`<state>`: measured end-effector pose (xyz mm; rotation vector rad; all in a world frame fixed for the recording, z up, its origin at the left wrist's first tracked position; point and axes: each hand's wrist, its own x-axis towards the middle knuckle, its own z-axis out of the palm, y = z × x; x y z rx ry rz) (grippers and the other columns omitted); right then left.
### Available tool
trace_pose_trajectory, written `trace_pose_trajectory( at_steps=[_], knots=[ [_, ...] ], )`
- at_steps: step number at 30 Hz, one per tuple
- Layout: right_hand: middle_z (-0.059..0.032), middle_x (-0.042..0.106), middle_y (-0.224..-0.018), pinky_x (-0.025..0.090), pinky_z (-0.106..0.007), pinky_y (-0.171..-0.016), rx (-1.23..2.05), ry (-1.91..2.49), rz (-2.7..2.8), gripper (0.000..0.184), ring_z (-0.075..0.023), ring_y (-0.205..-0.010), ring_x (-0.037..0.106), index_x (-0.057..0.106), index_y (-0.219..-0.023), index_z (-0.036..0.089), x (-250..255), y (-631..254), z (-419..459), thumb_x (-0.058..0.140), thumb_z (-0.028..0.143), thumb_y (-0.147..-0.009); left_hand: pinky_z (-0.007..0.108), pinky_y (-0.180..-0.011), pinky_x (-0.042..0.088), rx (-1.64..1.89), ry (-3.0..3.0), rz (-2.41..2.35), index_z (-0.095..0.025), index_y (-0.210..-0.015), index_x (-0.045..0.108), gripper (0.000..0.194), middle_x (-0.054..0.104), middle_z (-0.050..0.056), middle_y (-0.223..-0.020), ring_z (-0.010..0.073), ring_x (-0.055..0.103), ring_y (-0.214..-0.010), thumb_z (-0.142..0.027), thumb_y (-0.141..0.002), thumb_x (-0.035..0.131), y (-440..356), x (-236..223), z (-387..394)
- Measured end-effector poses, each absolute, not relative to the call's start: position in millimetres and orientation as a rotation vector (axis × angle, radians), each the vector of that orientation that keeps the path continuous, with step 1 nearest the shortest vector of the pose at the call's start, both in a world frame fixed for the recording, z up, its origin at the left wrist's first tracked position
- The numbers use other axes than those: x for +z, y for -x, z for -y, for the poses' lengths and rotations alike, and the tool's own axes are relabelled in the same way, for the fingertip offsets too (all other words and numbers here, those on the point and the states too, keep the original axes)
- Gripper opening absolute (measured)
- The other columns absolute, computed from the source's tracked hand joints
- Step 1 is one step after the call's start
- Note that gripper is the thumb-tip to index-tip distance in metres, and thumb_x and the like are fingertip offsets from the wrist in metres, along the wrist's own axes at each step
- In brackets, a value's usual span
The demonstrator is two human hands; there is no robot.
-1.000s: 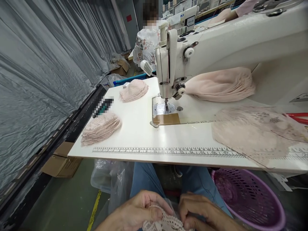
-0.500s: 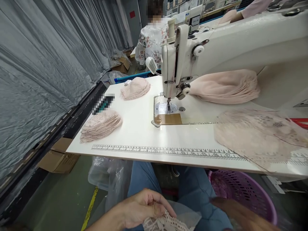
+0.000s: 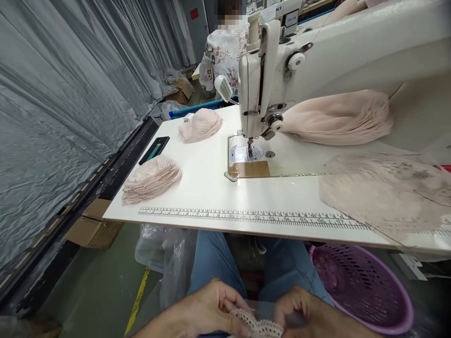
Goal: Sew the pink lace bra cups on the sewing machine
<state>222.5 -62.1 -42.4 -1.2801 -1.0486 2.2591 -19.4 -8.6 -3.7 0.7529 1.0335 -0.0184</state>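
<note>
Low over my lap, a piece of pale pink lace trim (image 3: 262, 326) is stretched between my two hands. My left hand (image 3: 218, 310) pinches its left side with thumb and fingers. On the other side my right hand (image 3: 299, 312) has its fingers closed at the lace's right end. Sheer fabric shows behind the lace, and the lower part of the piece is cut off by the frame's edge. Both hands are below the front edge of the white sewing table (image 3: 204, 188), apart from it. The sewing machine (image 3: 257, 94) stands beyond, its needle area free of cloth.
Pink lace pieces (image 3: 151, 180) are stacked at the table's left, near a dark phone-like object (image 3: 154, 150). Another pink pile (image 3: 200, 126) lies behind. More pink fabric (image 3: 338, 117) sits under the machine arm, and sheer lace (image 3: 380, 192) at right. A purple basket (image 3: 373, 291) stands below.
My right hand, blurred at the right before, has come in to the left and now holds the lace. My left hand keeps its grip. The view has shifted slightly.
</note>
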Motion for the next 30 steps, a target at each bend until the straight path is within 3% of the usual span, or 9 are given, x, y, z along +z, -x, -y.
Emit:
trace_pose_trajectory(
  at_steps=[3,8,15,21,25,30],
  knots=[
    [0.0046,0.055,-0.064,0.037,-0.021,-0.06,2.308,1.203,1.052,0.031,-0.0093,-0.064,0.048,0.07,-0.068,0.017,-31.9,-221.9,57.2,0.085,0.04,-0.055,0.025,-0.067,0.046,-0.018,-0.769,-1.033,-0.012,-0.071,0.076,0.05,0.067,0.004,-0.067,0.011,0.056,-0.06,-0.048,-0.041,0.093,20.8,-5.6,7.0],
    [0.0028,0.058,-0.066,0.037,-0.021,-0.058,2.346,1.071,1.058,0.03,-0.0091,-0.063,0.051,0.075,-0.067,0.018,-28.8,-222.4,51.9,0.086,0.043,-0.056,0.025,-0.07,0.047,-0.012,-0.774,-0.969,-0.013,-0.072,0.076,0.045,0.068,0.004,-0.066,0.0129,0.059,-0.062,-0.047,-0.047,0.092,27.6,-2.0,0.3],
    [0.002,0.059,-0.068,0.04,-0.019,-0.058,2.359,1.009,1.003,0.033,-0.0094,-0.064,0.054,0.076,-0.07,0.018,-33.8,-222.4,47.7,0.087,0.046,-0.057,0.022,-0.065,0.046,0.051,-0.744,-0.995,-0.012,-0.072,0.075,0.052,0.067,0.005,-0.065,0.0106,0.058,-0.059,-0.053,-0.045,0.091,35.7,-10.6,3.3],
    [0.0017,0.059,-0.067,0.04,-0.019,-0.056,2.371,0.986,1.028,0.031,-0.0077,-0.06,0.052,0.079,-0.073,0.018,-32.1,-216.9,44.9,0.088,0.042,-0.056,0.023,-0.069,0.05,-0.136,-0.852,-0.922,-0.017,-0.091,0.078,0.067,0.071,0.003,-0.075,0.0124,0.062,-0.064,-0.053,-0.035,0.092,20.4,-0.7,-2.2],
    [0.0022,0.058,-0.063,0.039,-0.018,-0.055,2.372,0.973,1.066,0.034,-0.0063,-0.056,0.05,0.08,-0.076,0.017,-32.5,-219.5,43.7,0.089,0.043,-0.056,0.027,-0.074,0.052,-0.192,-0.952,-0.888,-0.019,-0.086,0.079,0.055,0.071,0.002,-0.071,0.0165,0.065,-0.067,-0.058,-0.047,0.086,9.6,4.1,-4.2],
    [0.0023,0.06,-0.063,0.038,-0.017,-0.054,2.364,0.964,1.1,0.035,-0.0063,-0.057,0.051,0.08,-0.077,0.019,-32.1,-225.7,43.9,0.09,0.043,-0.053,0.028,-0.077,0.053,-0.221,-0.927,-0.884,-0.019,-0.083,0.08,0.05,0.071,0.001,-0.068,0.0155,0.064,-0.064,-0.054,-0.049,0.087,11.9,3.0,-6.2]
  ],
)
